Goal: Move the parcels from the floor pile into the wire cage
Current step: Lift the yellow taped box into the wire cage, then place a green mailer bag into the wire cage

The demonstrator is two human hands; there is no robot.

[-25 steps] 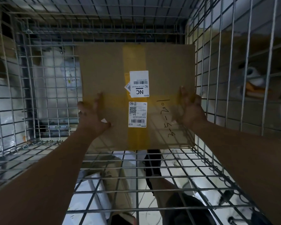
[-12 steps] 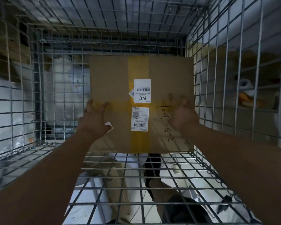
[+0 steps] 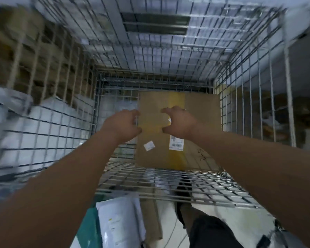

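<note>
The flat brown cardboard parcel with yellow tape and white labels (image 3: pixel 200 113) stands upright at the far right corner of the silver wire cage (image 3: pixel 168 179) floor, against its back wall. The left hand (image 3: pixel 122 125) curls at the parcel's left edge, though blur hides whether it grips. The right hand (image 3: pixel 179 122) curls before the parcel's face, holding nothing.

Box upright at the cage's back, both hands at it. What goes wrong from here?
The cardboard box stands on edge against the cage's back wall; unsupported, it may tip forward onto the wire shelf.
The left hand is at the box's left edge beside the mesh; fingers could get pinched.
White parcels lie on the floor by the person's foot: trip risk when stepping back.
</note>
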